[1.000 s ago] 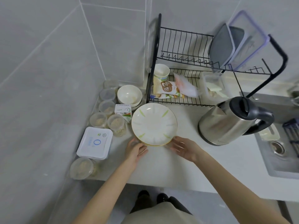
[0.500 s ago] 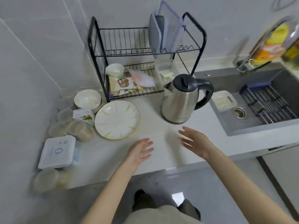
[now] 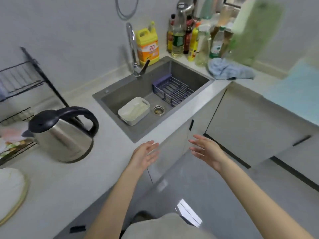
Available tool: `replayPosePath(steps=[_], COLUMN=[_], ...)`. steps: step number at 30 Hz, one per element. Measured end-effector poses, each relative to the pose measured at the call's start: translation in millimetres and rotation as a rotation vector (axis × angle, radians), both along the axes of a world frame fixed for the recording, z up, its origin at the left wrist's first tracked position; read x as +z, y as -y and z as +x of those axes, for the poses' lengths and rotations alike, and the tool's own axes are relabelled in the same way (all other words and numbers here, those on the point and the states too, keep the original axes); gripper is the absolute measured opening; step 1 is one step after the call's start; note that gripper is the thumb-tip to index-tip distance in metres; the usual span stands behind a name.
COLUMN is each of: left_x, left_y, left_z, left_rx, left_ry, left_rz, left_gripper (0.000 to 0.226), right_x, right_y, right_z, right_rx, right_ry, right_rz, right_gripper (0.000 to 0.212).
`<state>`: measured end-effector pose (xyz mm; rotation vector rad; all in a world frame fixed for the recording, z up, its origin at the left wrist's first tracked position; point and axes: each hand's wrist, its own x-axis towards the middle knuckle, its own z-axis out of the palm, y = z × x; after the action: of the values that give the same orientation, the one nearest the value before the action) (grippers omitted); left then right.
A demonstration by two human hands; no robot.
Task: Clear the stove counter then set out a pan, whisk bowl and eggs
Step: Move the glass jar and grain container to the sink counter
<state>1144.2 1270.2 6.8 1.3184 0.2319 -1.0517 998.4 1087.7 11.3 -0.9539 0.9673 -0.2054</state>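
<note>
My left hand [image 3: 145, 155] and my right hand [image 3: 206, 150] hover in the air in front of the counter edge, below the sink, fingers spread and holding nothing. The white plate with green stripes [image 3: 10, 192] lies flat on the counter at the far left, partly cut off by the frame. No pan, whisk bowl or eggs show in this view.
A steel kettle [image 3: 63, 135] stands on the grey counter [image 3: 107, 163] beside a black dish rack [image 3: 20, 83]. The sink [image 3: 188, 69] holds a white container [image 3: 133, 111] and a purple basket [image 3: 172, 90]. Bottles [image 3: 188, 37], a yellow jug [image 3: 148, 45] and a blue cloth [image 3: 227, 69] crowd the corner.
Both hands have let go of the plate and lifted off the counter. The view has swung right, from the dish rack and plate to the sink and the corner.
</note>
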Motion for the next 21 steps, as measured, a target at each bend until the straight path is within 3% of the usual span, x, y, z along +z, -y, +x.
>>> replayPosePath(steps=[11, 21], left_x=[16, 15], left_y=[254, 474], left_z=[-88, -203], left_rx=[-0.511, -0.965], left_ry=[0.099, 0.123], left_rz=[-0.063, -0.111], left_gripper=[0.013, 0.016], right_x=[4, 7], right_y=[156, 278], right_z=[-184, -299], right_rx=[-0.602, -0.983], right_ry=[0.064, 0.071], right_rz=[0.014, 0.003], right_gripper=[0.026, 0.032])
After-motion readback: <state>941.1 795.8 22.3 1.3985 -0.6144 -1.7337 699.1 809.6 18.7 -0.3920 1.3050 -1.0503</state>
